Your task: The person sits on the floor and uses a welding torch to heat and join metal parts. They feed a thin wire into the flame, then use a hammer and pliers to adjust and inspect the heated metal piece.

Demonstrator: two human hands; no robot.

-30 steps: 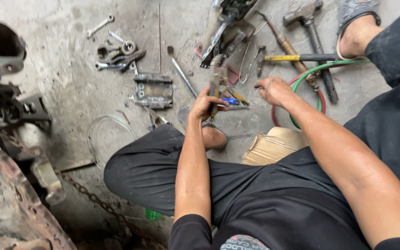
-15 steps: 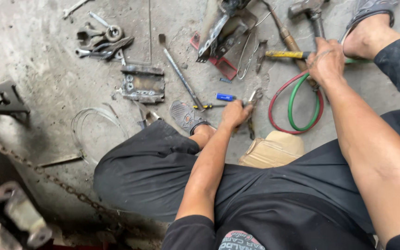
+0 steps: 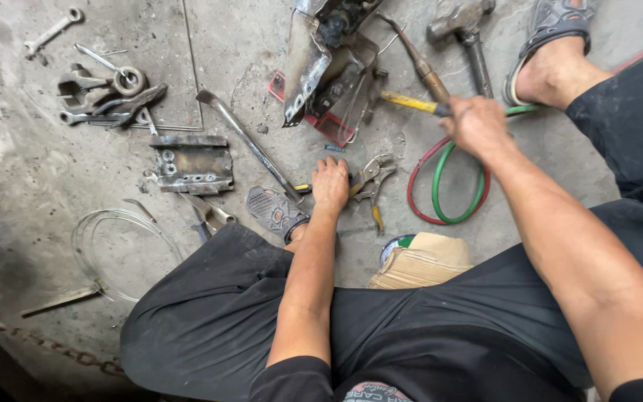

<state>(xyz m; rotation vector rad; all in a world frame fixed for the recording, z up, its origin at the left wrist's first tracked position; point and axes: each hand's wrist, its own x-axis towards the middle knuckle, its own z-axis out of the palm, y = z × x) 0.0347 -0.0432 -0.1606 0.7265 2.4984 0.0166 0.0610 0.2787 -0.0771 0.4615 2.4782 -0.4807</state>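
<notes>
From the head camera, the person sits on a stained concrete floor in black clothing, both bare arms stretched forward. The right hand is raised over the floor with its fingers clenched around the dark end of a yellow-handled tool, whose yellow shaft sticks out to the left toward a bent sheet-metal part lying on a red plate. Just below that hand, a coil of red and green hose lies on the floor, and beyond it a foot in a grey sandal rests beside a hammer. The left hand is lowered to the floor, palm down, fingers curled over a small object with a yellow and black end peeking out at its left; what exactly it grasps cannot be told. Locking pliers lie just beside that hand on its right, and a long steel bar runs diagonally up-left from it. The sole of another sandal shows near the wrist. Farther left sit a rusty bracket with holes, a heap of wrenches, a single spanner and a loop of thin wire. A chain crosses the lower left corner, and a folded cardboard piece lies by the person's leg.
</notes>
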